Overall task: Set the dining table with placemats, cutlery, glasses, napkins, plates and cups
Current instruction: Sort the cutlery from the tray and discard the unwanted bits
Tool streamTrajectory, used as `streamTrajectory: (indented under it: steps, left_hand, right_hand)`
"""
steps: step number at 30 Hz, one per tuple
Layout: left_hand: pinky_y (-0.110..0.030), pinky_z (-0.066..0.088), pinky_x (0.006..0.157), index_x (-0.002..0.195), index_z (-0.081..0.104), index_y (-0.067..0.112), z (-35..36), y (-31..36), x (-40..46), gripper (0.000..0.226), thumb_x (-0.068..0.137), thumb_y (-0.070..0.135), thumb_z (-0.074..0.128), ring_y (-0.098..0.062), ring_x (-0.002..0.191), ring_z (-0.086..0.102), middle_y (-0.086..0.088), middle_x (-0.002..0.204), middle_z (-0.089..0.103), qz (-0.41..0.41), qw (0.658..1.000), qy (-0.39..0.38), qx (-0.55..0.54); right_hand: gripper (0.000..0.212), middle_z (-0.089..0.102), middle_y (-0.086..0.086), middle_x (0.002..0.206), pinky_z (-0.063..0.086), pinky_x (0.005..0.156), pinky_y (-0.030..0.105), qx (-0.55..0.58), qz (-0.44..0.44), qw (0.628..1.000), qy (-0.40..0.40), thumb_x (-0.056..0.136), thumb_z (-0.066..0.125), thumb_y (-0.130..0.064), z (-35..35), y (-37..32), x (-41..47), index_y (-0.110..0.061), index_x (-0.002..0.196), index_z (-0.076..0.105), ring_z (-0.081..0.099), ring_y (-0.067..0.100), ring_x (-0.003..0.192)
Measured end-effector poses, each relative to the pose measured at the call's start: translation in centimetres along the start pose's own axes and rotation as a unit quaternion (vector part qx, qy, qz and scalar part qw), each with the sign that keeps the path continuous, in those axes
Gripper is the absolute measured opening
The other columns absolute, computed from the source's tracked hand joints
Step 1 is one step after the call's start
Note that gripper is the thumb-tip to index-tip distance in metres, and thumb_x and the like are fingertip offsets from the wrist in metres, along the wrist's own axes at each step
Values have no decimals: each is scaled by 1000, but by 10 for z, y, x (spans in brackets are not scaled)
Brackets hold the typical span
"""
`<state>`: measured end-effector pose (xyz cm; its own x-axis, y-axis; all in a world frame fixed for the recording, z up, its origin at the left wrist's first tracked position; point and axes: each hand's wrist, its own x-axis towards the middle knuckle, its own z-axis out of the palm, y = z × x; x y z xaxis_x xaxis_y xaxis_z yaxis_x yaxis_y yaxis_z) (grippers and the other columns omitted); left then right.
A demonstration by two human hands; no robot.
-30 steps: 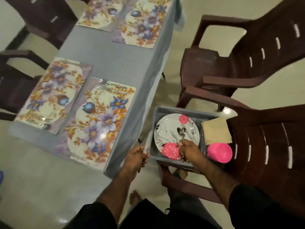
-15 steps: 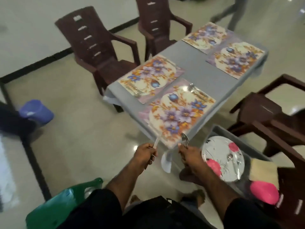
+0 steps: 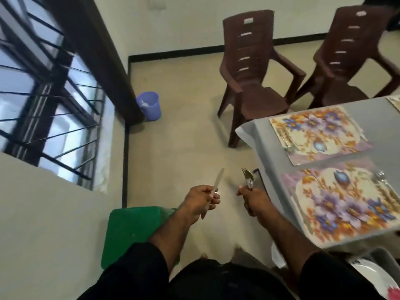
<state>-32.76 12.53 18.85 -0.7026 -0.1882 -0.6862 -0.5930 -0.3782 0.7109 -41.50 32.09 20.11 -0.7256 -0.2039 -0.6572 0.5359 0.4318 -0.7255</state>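
Note:
My left hand [image 3: 200,201] grips a knife [image 3: 217,186], blade pointing up and away. My right hand [image 3: 253,199] holds a fork and spoon [image 3: 248,177] together, heads up. Both hands hover over the floor, left of the grey-clothed table [image 3: 268,152]. Two floral placemats lie on the table's near end: the nearer placemat [image 3: 346,202] carries cutlery [image 3: 382,185] at its far right edge, the farther placemat [image 3: 320,133] has cutlery [image 3: 286,144] along its left side. A white plate with pink flowers [image 3: 376,280] shows at the bottom right in a grey bin.
Two brown plastic chairs [image 3: 253,83] [image 3: 346,68] stand behind the table. A purple bucket [image 3: 149,106] sits by a dark pillar at the wall. A green plastic stool [image 3: 129,232] is on the floor under my left arm. A barred window [image 3: 47,100] fills the left.
The view has swung left and I have moved along the table's end. Both hands still carry the cutlery, now held over open floor with the bin almost out of sight.

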Motion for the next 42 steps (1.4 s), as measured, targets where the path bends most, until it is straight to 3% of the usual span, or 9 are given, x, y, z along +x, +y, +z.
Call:
streamTrajectory:
  steps: [4,7,11,20,23,27,31,36,42]
  left_hand:
    - [-50,65,89,129,64,2,-29,36,25,30,107,-5,45,-40,98,79,-21,111,79,-31,998,-15,-47]
    - [-42,65,76,130,63,7,-43,72,63,31,106,-3,46,-34,86,79,-21,107,80,-42,998,-10,-36]
    - [-27,42,54,130,68,9,-52,116,142,29,111,10,47,-16,60,56,-15,92,75,-21,1000,19,-8]
    - [-30,46,61,107,78,7,-62,247,266,16,106,7,61,-16,71,60,-7,85,70,-4,997,73,-14]
    - [-30,55,80,102,84,16,-87,299,305,8,97,16,78,-13,91,72,1,97,81,29,994,99,18]
    - [-22,51,67,102,83,4,-139,375,378,12,90,7,83,-5,65,67,-1,80,76,68,987,147,21]
    - [-24,35,50,100,76,5,-194,467,444,6,99,11,74,-14,55,53,-12,75,63,57,993,99,10]
    - [-28,47,57,95,68,4,-238,581,516,8,102,4,63,-22,66,64,-17,83,69,44,998,14,-29]
    - [-29,56,65,97,68,2,-256,692,626,8,103,2,63,-24,72,68,-19,85,70,33,999,-31,-26]
  right_hand:
    - [31,40,3,59,25,45,27,-17,-4,999,-30,104,59,-36,26,-50,36,-8,98,71,33,13,46]
    - [32,47,6,66,33,49,31,-58,-12,997,-41,104,58,-44,32,-79,79,-17,97,74,40,15,52]
    - [33,46,6,65,32,48,29,-79,-14,995,-62,102,60,-46,30,-117,155,-17,96,74,38,15,51]
    - [36,34,9,59,21,44,26,-63,-42,989,-127,101,66,-39,38,-269,309,-4,97,72,28,16,44]
    - [34,32,6,59,21,45,27,-52,-39,989,-130,100,68,-37,60,-327,360,-4,98,72,27,15,45]
    - [31,32,5,57,20,44,25,-58,-54,988,-133,99,69,-38,104,-392,435,-7,94,72,27,14,43]
    - [34,37,1,58,22,45,24,-34,-55,993,-101,103,62,-40,149,-462,505,-11,93,75,29,12,45]
    - [42,62,7,68,25,45,25,26,-48,995,-86,101,62,-51,195,-559,570,-14,93,79,37,14,47]
    - [16,68,13,73,27,44,24,77,-57,991,-95,96,74,-24,204,-653,670,-9,94,80,40,14,46]
